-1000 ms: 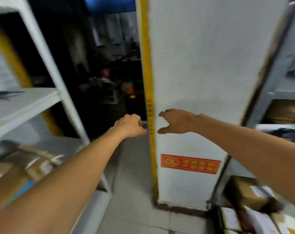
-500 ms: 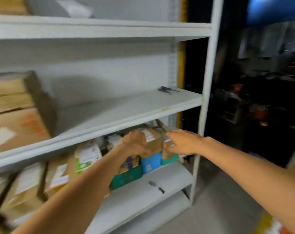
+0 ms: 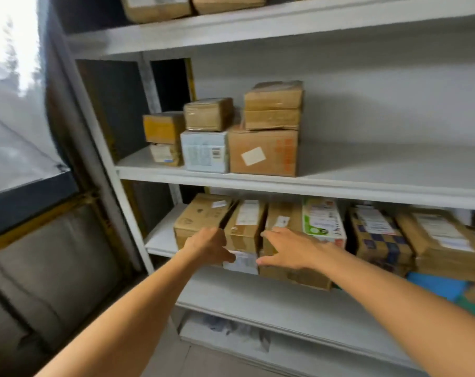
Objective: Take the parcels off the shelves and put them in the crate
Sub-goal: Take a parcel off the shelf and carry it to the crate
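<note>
Narrow parcel (image 3: pixel 244 229) stands second from left on the lower shelf (image 3: pixel 162 235). Both hands have moved here from the row's right end. Left hand (image 3: pixel 207 247) grips its left edge, thumb across the front. Right hand (image 3: pixel 288 250) lies spread on the neighbouring parcel (image 3: pixel 282 214) to its right. Label print is blurred and unreadable.

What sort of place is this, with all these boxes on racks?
Probably a parcel depot or storeroom. White metal shelving holds rows of taped cardboard parcels with shipping labels, and the left hand and right hand are at a narrow parcel on a lower shelf.
</note>
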